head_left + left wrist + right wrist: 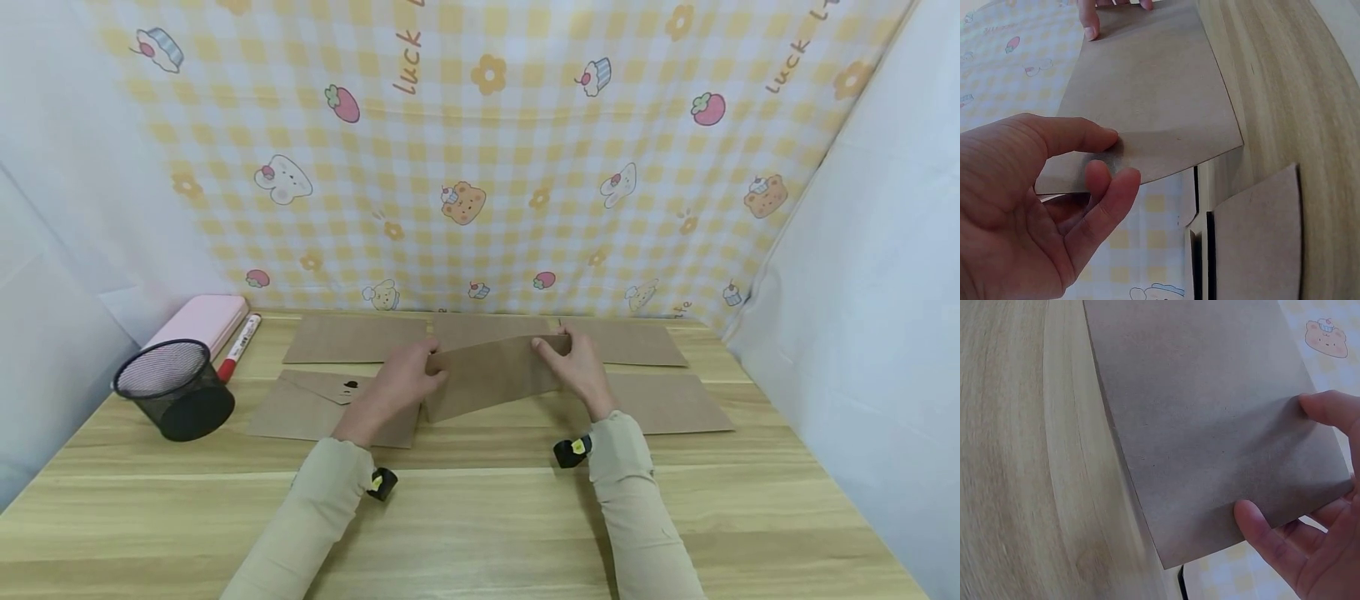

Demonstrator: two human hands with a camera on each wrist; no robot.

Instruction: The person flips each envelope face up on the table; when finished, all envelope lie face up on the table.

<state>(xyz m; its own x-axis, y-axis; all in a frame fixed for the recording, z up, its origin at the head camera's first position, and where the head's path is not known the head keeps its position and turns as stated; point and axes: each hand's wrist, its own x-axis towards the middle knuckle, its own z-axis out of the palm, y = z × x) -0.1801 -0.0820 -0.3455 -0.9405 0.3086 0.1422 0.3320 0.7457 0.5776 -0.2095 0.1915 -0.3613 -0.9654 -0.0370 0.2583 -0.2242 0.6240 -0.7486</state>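
A brown kraft paper envelope (495, 375), plain side up, is held between both hands, tilted above the middle of the table. My left hand (401, 379) pinches its left end; in the left wrist view the thumb lies on the face of the envelope (1147, 81) and other fingers wrap its edge. At the opposite end, my right hand (581, 367) grips the envelope's upper right corner, with thumb on the face in the right wrist view (1197, 425) and some fingers hidden behind. A flapped envelope (307, 414) with a small black print lies beneath my left wrist.
Along the back lie brown envelopes at left (356, 339), middle (483, 327) and right (637, 343); another (667, 406) lies front right. A black mesh pen holder (187, 408), a red-and-white marker (240, 346) and a pink case (198, 321) stand at the left. A patterned curtain (487, 142) hangs behind.
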